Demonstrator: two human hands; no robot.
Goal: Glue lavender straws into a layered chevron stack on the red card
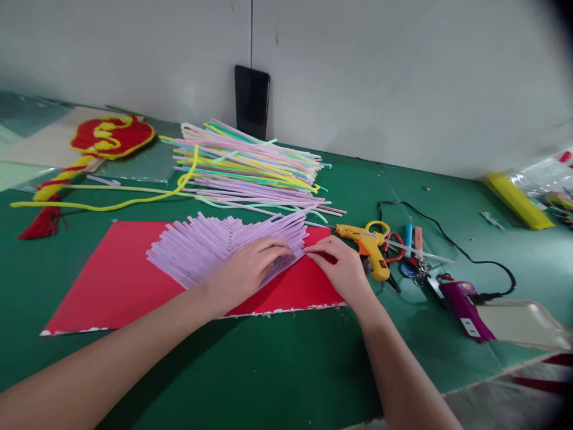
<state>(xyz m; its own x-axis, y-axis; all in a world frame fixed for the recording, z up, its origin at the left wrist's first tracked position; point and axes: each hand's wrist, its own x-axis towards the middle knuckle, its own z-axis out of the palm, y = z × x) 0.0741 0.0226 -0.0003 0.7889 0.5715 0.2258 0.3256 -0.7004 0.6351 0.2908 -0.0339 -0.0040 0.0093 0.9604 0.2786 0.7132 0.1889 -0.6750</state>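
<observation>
Lilac pipe cleaners (201,245) lie side by side in a slanting V pattern on a red sheet (116,263) with a ragged white front edge. My left hand (250,269) rests over the lower right part of the pattern, its fingers curled onto a pipe cleaner along the edge; its fingertips are partly hidden. To its right, my right hand (340,263) pinches the outer end of that edge pipe cleaner between thumb and forefinger, just above the red sheet. A yellow glue gun (373,248) lies right beyond my right hand.
Behind the sheet is a pile of coloured pipe cleaners (255,161). A phone (252,103) leans on the wall. A red and yellow tasselled ornament (111,137) lies at left. Scissors (378,228), keys (421,275), a purple power block (468,310) with a black cord and a yellow box (519,200) are at right.
</observation>
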